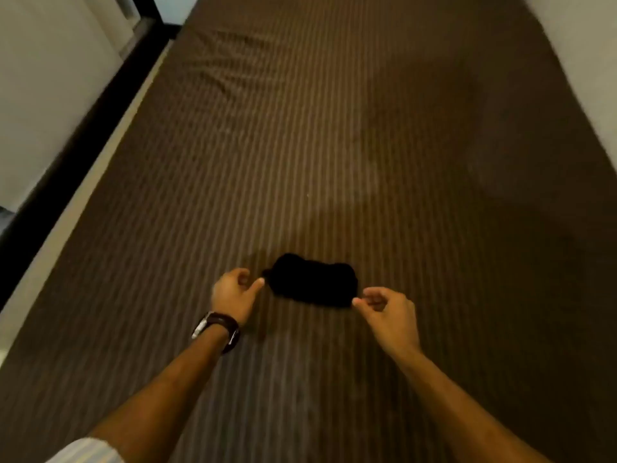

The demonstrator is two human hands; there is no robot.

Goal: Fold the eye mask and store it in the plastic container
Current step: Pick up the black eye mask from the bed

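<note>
The black eye mask lies flat and spread out on the brown striped bed sheet, just beyond my hands. My left hand, with a brown-strapped watch on its wrist, is at the mask's left end. One fingertip touches that edge and the other fingers are loosely curled and apart. My right hand is at the mask's lower right corner, one fingertip against it and the rest curled. Neither hand visibly pinches the fabric. No plastic container is in view.
The bed's left edge runs diagonally, with a dark strip and a pale wall or cabinet beyond it. A light wall borders the far right. The sheet has wrinkles at the upper left.
</note>
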